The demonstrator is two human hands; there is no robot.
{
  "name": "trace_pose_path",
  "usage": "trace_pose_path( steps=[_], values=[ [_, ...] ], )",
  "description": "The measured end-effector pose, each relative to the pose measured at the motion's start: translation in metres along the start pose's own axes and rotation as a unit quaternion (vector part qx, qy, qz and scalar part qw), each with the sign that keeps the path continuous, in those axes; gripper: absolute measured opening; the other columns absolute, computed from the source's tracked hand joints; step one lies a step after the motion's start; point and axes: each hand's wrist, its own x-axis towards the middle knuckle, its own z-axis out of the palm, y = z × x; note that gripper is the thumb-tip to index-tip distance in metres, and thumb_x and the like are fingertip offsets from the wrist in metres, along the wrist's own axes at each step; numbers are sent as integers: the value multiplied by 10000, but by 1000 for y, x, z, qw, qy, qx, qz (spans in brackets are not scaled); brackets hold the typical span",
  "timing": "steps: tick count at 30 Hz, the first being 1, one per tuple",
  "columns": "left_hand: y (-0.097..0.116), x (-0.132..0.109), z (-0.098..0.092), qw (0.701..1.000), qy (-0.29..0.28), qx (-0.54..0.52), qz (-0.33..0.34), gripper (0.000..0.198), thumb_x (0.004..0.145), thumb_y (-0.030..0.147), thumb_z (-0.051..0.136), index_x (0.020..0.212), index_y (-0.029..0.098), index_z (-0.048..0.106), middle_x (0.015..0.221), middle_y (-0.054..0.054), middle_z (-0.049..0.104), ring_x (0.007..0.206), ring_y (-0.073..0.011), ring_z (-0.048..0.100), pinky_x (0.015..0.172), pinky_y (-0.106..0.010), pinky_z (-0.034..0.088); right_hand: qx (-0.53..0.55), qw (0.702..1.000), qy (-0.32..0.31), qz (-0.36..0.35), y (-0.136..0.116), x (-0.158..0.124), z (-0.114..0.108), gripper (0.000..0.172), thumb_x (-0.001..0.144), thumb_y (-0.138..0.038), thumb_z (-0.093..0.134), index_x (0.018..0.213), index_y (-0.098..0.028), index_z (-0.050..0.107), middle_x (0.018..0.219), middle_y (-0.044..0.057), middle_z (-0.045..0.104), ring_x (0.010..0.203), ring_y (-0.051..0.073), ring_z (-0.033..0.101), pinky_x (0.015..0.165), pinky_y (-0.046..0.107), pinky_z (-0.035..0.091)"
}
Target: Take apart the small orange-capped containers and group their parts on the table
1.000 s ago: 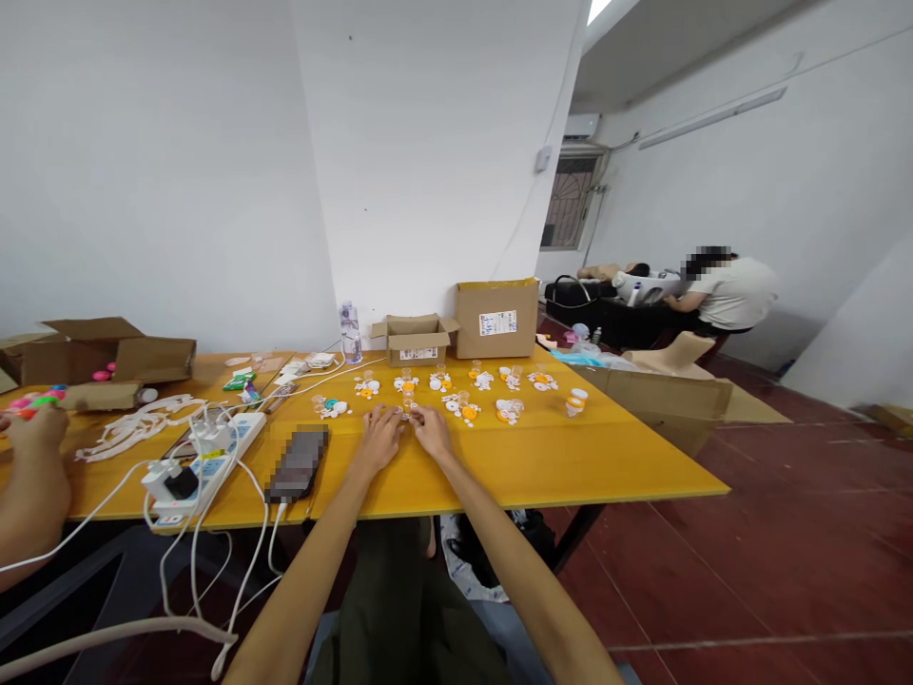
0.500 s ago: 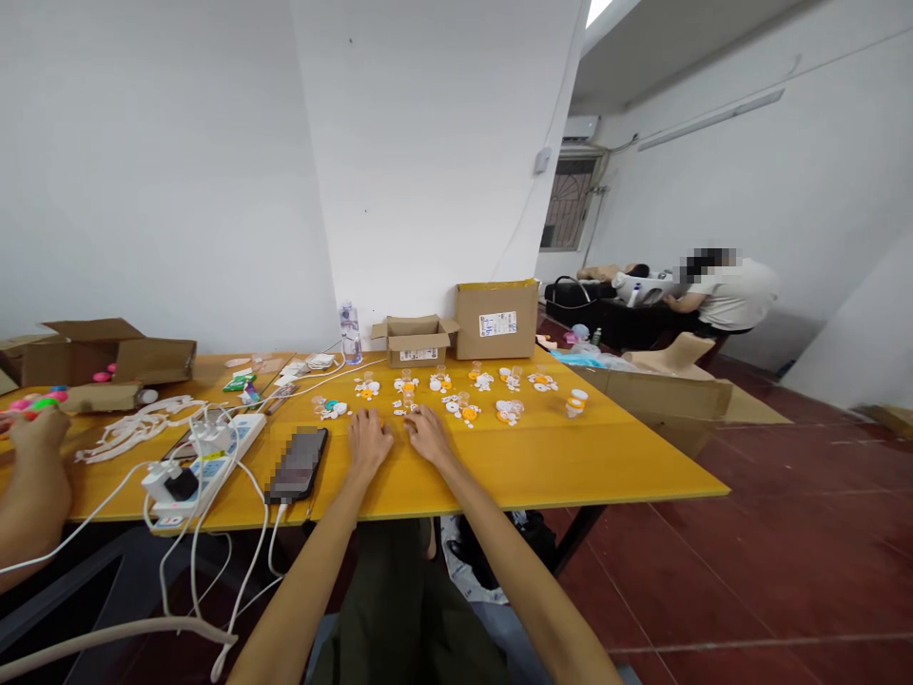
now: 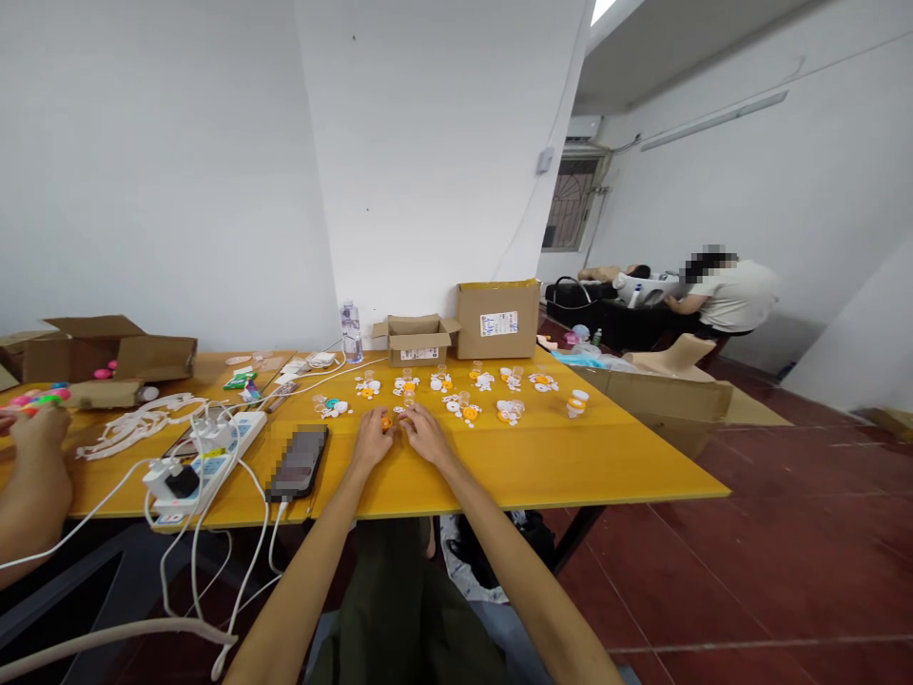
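Note:
My left hand is closed around a small orange round plastic part, held just above the yellow table. Close on its right, my right hand has its fingers bent and drawn together at a few small white pieces; whatever sits between those fingertips is too small to make out. Beyond both hands are little piles of white and orange plastic parts, such as the pile to the right. A pile with a teal disc lies left of my left hand.
A phone and a power strip with white cables lie to the left. Two cardboard boxes, one small and open, one larger, stand at the back beside a water bottle. Another person's hand holds colourful pieces at far left.
The orange part now shows in my left hand, where it was not visible before. My left hand has turned slightly towards my right, and the two hands are nearer each other.

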Motion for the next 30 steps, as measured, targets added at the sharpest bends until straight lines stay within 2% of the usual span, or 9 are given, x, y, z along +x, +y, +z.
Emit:
trace_pose_path(
  steps=[5, 9, 14, 18, 23, 30],
  values=[
    [5, -1, -2, 1000, -5, 16, -9, 291, 780, 181, 614, 1071, 205, 609, 1153, -104, 673, 1145, -259, 592, 995, -411, 443, -33, 999, 26, 4, 5, 1, 1, 217, 846, -129, 523, 919, -252, 685, 953, 47, 652, 931, 217, 575, 880, 333, 445],
    [7, 2, -4, 999, -15, 24, -27, 352, 813, 286, 618, 1157, 217, 594, 1221, -117, 648, 1189, -279, 565, 1000, -421, 426, -24, 995, 81, 53, 17, 3, 5, 264, 828, -104, 478, 901, -259, 678, 929, 60, 653, 921, 243, 579, 880, 365, 449],
    [9, 21, -4, 996, -64, 29, -56, 399, 877, 421, 515, 1249, 288, 569, 1355, -108, 577, 1263, -316, 509, 1021, -479, 402, -7, 983, 152, 107, 30, 4, 12, 312, 774, -65, 454, 875, -269, 667, 874, 66, 648, 890, 263, 588, 823, 374, 473],
    [13, 43, 0, 993, -96, 46, -45, 425, 887, 444, 471, 1281, 313, 562, 1417, -104, 519, 1297, -342, 482, 1002, -509, 412, -15, 982, 147, 120, 34, 4, 16, 303, 757, -56, 456, 860, -255, 660, 869, 76, 648, 878, 268, 589, 808, 376, 469],
    [7, 64, 9, 988, -110, 105, -24, 384, 870, 446, 461, 1181, 295, 629, 1321, -112, 568, 1237, -330, 526, 964, -471, 442, -18, 982, 134, 132, 33, 4, 17, 295, 767, -65, 454, 880, -249, 655, 893, 75, 652, 880, 258, 594, 810, 365, 470],
    [-9, 70, 15, 988, -101, 115, 23, 306, 869, 411, 478, 1064, 255, 656, 1180, -98, 624, 1198, -265, 530, 1016, -396, 396, -28, 982, 105, 154, 27, 6, 15, 296, 774, -63, 460, 907, -234, 661, 939, 89, 653, 928, 265, 600, 836, 371, 467]
  ],
)
